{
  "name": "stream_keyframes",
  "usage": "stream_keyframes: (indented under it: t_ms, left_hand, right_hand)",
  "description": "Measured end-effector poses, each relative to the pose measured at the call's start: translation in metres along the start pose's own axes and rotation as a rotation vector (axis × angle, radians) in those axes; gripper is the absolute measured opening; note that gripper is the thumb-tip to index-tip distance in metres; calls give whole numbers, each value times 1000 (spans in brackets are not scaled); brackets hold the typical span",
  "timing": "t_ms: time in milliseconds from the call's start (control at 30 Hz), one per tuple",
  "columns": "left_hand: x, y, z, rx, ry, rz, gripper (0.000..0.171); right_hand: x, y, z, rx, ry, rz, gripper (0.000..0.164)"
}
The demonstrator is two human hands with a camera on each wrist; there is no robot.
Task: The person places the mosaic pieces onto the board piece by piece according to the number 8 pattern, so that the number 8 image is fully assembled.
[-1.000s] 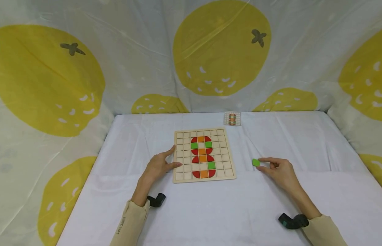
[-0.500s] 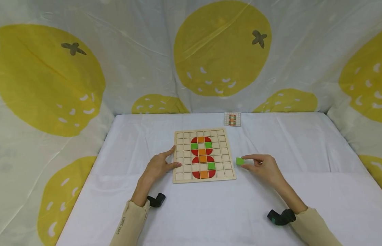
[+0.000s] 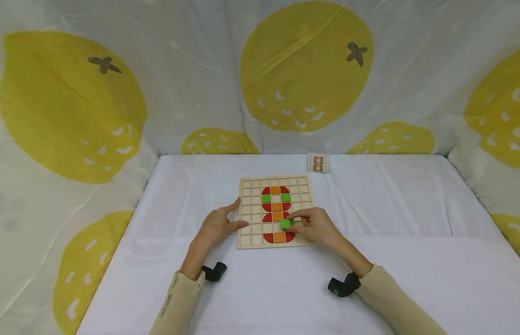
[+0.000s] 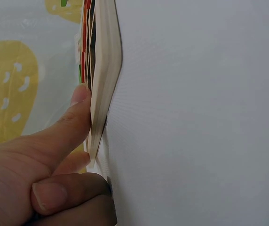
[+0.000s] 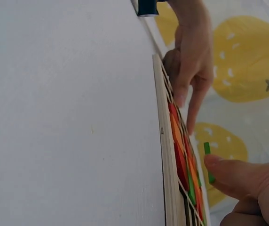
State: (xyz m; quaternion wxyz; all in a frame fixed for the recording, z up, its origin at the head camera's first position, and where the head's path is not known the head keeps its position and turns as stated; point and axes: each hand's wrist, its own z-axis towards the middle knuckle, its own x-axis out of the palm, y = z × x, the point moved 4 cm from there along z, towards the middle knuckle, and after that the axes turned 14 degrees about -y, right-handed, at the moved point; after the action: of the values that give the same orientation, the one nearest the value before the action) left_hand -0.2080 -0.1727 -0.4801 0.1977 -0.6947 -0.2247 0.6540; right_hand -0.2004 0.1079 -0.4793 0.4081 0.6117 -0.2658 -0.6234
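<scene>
Between thumb and index finger, my right hand (image 3: 320,228) pinches a green square tile (image 3: 285,224). In the head view it overlaps the lower part of the wooden grid board (image 3: 251,184); in the right wrist view the tile (image 5: 207,148) stands edge-on, apart from the board's face. My left hand (image 3: 215,228) is at the board's left side, thumb laid on its face and index finger at the edge. Red quarter-round, orange square and green square tiles form a figure eight on the board. My right fingers partly cover a green tile (image 3: 292,223) seated there.
Behind the board lies a small pattern card (image 3: 318,163) printed with a similar figure eight. A white cloth (image 3: 389,195) covers the table, and a lemon-print curtain (image 3: 201,83) rises at the back and sides. Black camera mounts (image 3: 343,284) sit on both wrists.
Holding the green tile, my right hand has moved left from the cloth beside the board to above its lower rows. My left hand has stayed at the board's left edge.
</scene>
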Motion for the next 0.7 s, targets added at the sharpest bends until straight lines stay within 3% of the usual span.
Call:
stream_keyframes:
  t_ms: [400, 700]
  left_hand:
    - [2, 0, 1, -3, 1, 0, 88]
    - [1, -1, 0, 0, -1, -5, 88]
  right_hand:
    - [28, 12, 7, -43, 50, -36, 27]
    - [34, 14, 9, -63, 38, -54, 24]
